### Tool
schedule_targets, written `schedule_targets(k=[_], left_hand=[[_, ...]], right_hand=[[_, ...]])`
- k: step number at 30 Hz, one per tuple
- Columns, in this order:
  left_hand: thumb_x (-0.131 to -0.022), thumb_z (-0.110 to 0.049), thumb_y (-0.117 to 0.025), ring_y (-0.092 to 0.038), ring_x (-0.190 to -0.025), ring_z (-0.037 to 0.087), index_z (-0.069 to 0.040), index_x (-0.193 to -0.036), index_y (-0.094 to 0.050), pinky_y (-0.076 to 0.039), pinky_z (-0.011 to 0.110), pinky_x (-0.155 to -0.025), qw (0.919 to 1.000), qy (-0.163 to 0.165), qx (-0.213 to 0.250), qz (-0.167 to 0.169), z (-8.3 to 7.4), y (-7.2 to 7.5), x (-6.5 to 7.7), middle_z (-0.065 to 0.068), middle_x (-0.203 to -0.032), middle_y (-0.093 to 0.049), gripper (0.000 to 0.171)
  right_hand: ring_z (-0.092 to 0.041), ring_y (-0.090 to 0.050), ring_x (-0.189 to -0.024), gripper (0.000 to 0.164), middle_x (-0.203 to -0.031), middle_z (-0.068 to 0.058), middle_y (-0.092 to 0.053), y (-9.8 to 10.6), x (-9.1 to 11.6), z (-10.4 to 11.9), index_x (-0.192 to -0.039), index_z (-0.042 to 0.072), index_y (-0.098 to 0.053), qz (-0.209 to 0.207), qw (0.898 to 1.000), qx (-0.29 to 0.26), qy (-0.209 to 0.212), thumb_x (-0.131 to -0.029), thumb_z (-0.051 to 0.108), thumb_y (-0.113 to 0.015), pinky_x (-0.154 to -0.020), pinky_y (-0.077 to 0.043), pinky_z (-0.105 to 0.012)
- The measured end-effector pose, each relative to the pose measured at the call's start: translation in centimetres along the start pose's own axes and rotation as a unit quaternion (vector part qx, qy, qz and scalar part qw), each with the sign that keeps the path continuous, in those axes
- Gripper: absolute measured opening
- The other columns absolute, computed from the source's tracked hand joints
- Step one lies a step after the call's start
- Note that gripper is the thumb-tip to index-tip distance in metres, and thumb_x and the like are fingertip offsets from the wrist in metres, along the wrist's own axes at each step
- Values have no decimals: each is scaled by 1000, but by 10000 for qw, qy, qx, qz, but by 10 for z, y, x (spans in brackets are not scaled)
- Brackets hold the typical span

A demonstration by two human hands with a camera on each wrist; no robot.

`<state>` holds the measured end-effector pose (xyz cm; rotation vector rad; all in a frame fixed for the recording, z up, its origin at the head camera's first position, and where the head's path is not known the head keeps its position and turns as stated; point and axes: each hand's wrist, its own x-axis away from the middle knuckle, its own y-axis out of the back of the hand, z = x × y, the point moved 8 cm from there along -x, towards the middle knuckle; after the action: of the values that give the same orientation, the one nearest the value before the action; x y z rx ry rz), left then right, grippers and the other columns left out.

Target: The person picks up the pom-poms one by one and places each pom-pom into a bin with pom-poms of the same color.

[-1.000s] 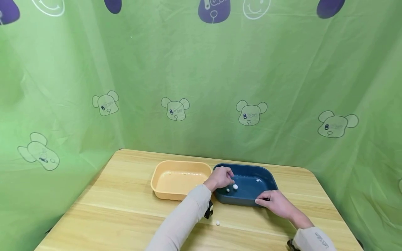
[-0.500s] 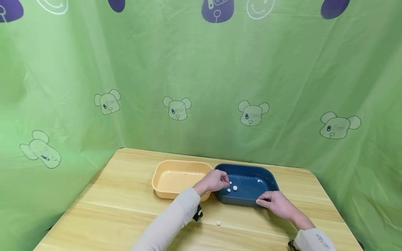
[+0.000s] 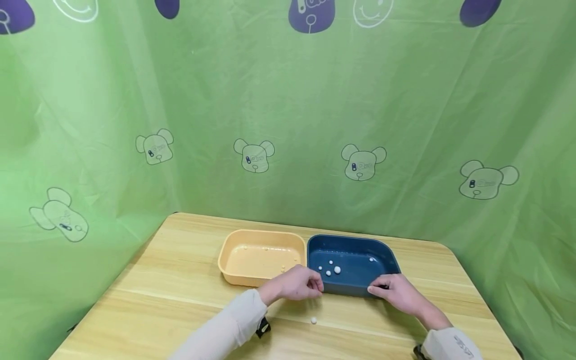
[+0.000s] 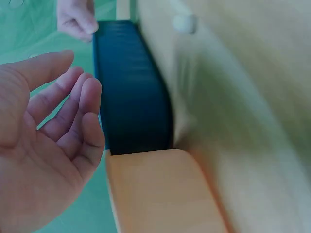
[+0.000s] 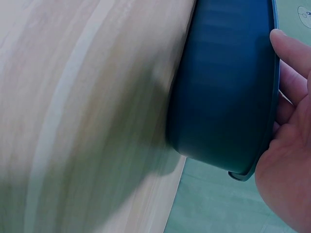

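Note:
My left hand (image 3: 294, 284) hovers in front of the place where the two basins meet, its fingers loosely bent. In the left wrist view nothing shows between the thumb and fingers (image 4: 90, 97). With thumb and fingers my right hand (image 3: 399, 293) pinches the near right rim of the dark blue basin (image 5: 223, 92). Several small white balls (image 3: 337, 270) lie inside that basin, mostly toward its left side. One more white ball (image 3: 313, 320) rests on the table, just nearer than my left hand.
Against the blue basin's left side stands a pale orange basin (image 3: 234, 277) with several tiny pale balls (image 3: 283, 269) in it. Both basins stand toward the back of the wooden table (image 3: 148, 305). A green printed curtain (image 3: 297, 200) hangs behind and at both sides.
My left hand has come out from over the blue basin, moving left and toward me. Two more small white balls now show in that basin. My right hand keeps its hold on the rim.

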<state>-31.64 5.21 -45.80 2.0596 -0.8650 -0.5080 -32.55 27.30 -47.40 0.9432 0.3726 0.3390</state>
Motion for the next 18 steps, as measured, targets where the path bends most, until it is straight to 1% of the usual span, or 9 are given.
schedule_targets(k=[4,8,13,18], left_hand=[[-85,-15,-70,-53,-70,-4,-13,-90,-68,-44,11,-66,9994,-59,-254,219,2,-9,13,-14,-76,-60,6],[-82,-16,-73,-54,-69,-7,-12,-91,-68,-43,9,-65,9983,-139,-406,403,5,-17,22,-15,-76,-61,11],[-78,-17,-77,-52,-70,-7,-14,-93,-68,-42,9,-65,9965,-153,-548,619,8,-28,26,-16,-77,-61,18],[-74,-18,-80,-51,-70,-7,-15,-95,-68,-40,8,-65,9929,-306,-849,769,9,-37,27,-15,-79,-60,24]], right_hand=[[-5,-60,-79,14,-83,13,-66,0,-1,1,-87,20,-73,-11,10000,17,23,-89,32,-65,-68,-50,-27],[-5,-60,-79,14,-83,13,-66,0,-1,1,-87,20,-73,-21,10000,57,19,-89,32,-65,-68,-50,-27],[-5,-61,-79,15,-83,13,-66,0,0,0,-87,20,-73,-21,10000,47,-22,-89,32,-65,-69,-50,-27],[-6,-61,-80,15,-84,13,-66,0,0,-2,-87,21,-73,-8,10000,20,-68,-89,34,-65,-69,-50,-27]])
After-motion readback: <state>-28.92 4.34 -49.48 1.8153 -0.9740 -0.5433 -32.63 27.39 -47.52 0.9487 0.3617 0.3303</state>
